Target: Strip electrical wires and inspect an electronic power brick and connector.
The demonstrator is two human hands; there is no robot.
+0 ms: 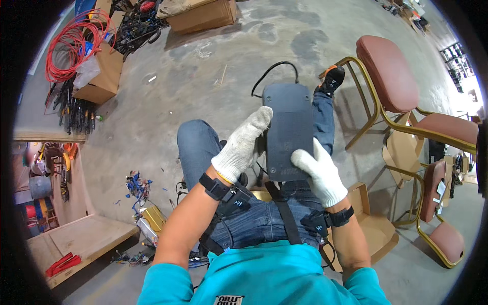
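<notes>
the fingers of the white-gloved right hand [323,175] close on a dark grey, flat device [288,127], the thumb pressed over its upward face near the lower right corner and the other fingers lying along its right edge and partly out of sight behind it. the white-gloved left hand [243,142] grips the opposite long edge, its uppermost fingertip resting at that edge, higher up than the right thumb; i cannot tell how its hidden fingers are bent. the device therefore sits between the two sets of fingers, its long sides running away from the body, above the jeans [198,145]. beyond the fingertips, a black cord [284,62] leaves the device's far end and loops left. below and left of the left fingers, a tangle of wires [137,187] lies on the concrete floor [152,107] near a gold-coloured case [154,218], with a wooden platform [104,231] farther left. well beyond the left fingers, up and to the left, a coil of red cable [55,73] rests by a cardboard box [105,68]. to the right of the right fingers stands a chair with a reddish-brown cushion [389,73], and below them an open carton [380,238] lies near the right forearm.
</notes>
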